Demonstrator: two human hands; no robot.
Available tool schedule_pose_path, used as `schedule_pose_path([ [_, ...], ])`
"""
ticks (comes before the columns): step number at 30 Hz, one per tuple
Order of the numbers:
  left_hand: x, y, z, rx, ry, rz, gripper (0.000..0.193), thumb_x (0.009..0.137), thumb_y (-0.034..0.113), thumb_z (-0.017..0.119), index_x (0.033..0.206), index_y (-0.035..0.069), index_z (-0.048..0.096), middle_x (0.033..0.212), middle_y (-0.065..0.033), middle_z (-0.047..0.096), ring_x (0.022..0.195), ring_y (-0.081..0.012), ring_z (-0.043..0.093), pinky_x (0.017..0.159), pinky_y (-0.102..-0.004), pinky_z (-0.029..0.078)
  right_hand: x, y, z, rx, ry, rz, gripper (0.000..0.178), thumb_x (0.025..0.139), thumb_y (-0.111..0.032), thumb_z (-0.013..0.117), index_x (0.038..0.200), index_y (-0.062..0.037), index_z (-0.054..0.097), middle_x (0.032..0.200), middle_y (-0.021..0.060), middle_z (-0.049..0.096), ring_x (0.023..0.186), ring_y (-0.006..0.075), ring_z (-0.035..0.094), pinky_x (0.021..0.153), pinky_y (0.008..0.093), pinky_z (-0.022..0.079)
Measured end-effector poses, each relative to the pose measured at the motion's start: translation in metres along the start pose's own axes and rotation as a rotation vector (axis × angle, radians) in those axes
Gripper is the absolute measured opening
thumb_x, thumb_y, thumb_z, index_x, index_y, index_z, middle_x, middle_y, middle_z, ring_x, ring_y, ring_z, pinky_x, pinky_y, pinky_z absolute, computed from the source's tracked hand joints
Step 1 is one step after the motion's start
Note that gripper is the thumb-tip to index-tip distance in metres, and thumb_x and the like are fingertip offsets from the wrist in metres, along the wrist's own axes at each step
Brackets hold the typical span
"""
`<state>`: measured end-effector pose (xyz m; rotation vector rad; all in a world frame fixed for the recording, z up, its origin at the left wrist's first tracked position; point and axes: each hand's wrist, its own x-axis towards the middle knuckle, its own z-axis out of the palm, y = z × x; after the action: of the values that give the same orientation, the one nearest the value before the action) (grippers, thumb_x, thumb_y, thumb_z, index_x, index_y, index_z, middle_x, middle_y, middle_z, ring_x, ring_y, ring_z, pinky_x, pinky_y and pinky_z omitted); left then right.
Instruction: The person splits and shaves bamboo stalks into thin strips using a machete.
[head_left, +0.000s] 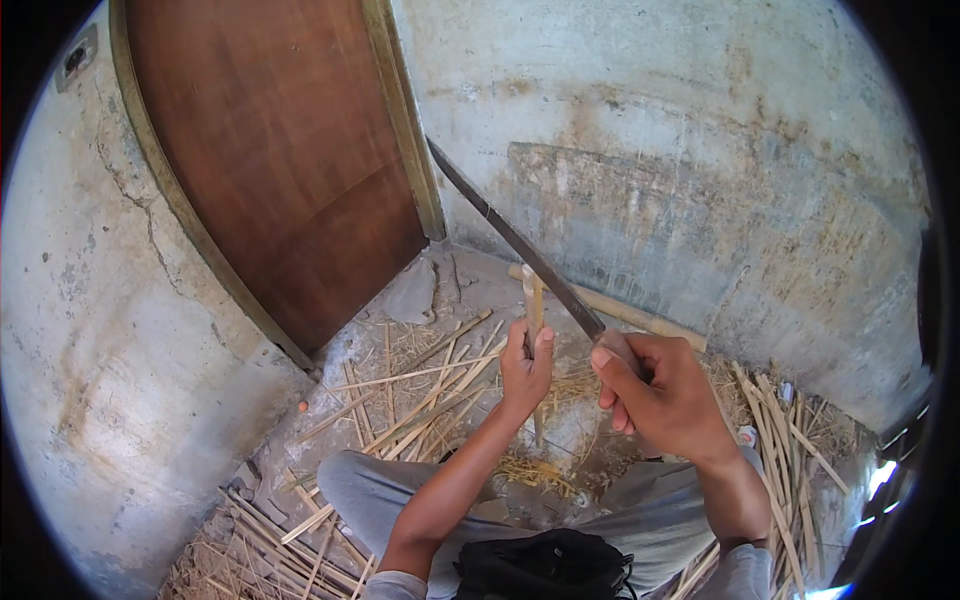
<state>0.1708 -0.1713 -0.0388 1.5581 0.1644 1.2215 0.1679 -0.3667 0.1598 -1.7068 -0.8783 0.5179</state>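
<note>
"Where's the long dark metal knife (pixel 515 237)?"
"Tight in the right grip (pixel 660 395), slanting toward the brown wooden door (pixel 275 150)."
"Left grip (pixel 525 378)?"
"Closed round an upright pale bamboo stick (pixel 532 298), over dusty grey floor (pixel 575 428)."

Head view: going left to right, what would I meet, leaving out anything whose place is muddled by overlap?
Wall socket, brown door, left hand, right hand, pile of split sticks.
</note>
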Motion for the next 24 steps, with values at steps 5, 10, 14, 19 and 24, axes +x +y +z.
schedule_pose_path([
  [5, -0.001, -0.001, 0.004, 0.032, 0.016, 0.038, 0.02, 0.097, 0.021, 0.061, 0.102, 0.003, 0.055, 0.066, 0.0006, 0.05, 0.059, -0.0069, 0.043, 0.053, -0.0243, 0.036, -0.003, -0.013, -0.004, -0.167, -0.019, -0.014, 0.038, 0.098, -0.031, 0.056, 0.076, -0.0003, 0.057, 0.062, 0.0012, 0.057, 0.049, 0.0064, 0.055, 0.044, 0.0221, 0.042],
  [10, -0.007, -0.001, 0.009, 0.065, 0.072, 0.078, 0.02, 0.097, 0.021, 0.062, 0.102, 0.003, 0.055, 0.067, -0.0005, 0.05, 0.06, -0.0071, 0.043, 0.054, -0.0251, 0.036, -0.007, -0.011, -0.006, -0.079, -0.03, 0.055, 0.038, 0.099, -0.032, 0.056, 0.077, -0.0006, 0.056, 0.061, 0.0006, 0.056, 0.048, 0.0065, 0.054, 0.043, 0.0225, 0.042],
  [14, -0.01, 0.005, 0.011, 0.047, 0.036, 0.037, 0.019, 0.097, 0.019, 0.061, 0.103, 0.002, 0.055, 0.069, -0.0013, 0.05, 0.062, -0.0073, 0.044, 0.055, -0.0251, 0.037, -0.009, -0.007, -0.01, 0.011, -0.013, 0.065, 0.044, 0.096, -0.035, 0.058, 0.073, 0.0021, 0.057, 0.06, 0.003, 0.057, 0.049, 0.0079, 0.056, 0.045, 0.0243, 0.043],
  [19, -0.01, -0.001, 0.01, -0.048, 0.018, 0.042, 0.021, 0.097, 0.021, 0.061, 0.103, 0.002, 0.055, 0.07, 0.0005, 0.05, 0.062, -0.0063, 0.043, 0.055, -0.0239, 0.036, -0.011, -0.008, -0.01, 0.038, -0.026, 0.081, 0.044, 0.096, -0.034, 0.059, 0.073, 0.0025, 0.058, 0.06, 0.0027, 0.057, 0.049, 0.0078, 0.056, 0.044, 0.0238, 0.043],
  [24, -0.003, 0.013, 0.004, -0.271, -0.055, -0.107, 0.027, 0.099, 0.029, 0.057, 0.101, 0.002, 0.055, 0.072, 0.0015, 0.051, 0.061, -0.0057, 0.043, 0.055, -0.023, 0.036, -0.001, -0.01, -0.012, 0.084, -0.08, 0.13, 0.039, 0.098, -0.034, 0.056, 0.082, 0.002, 0.06, 0.062, 0.003, 0.057, 0.049, 0.0087, 0.055, 0.043, 0.0243, 0.043],
])
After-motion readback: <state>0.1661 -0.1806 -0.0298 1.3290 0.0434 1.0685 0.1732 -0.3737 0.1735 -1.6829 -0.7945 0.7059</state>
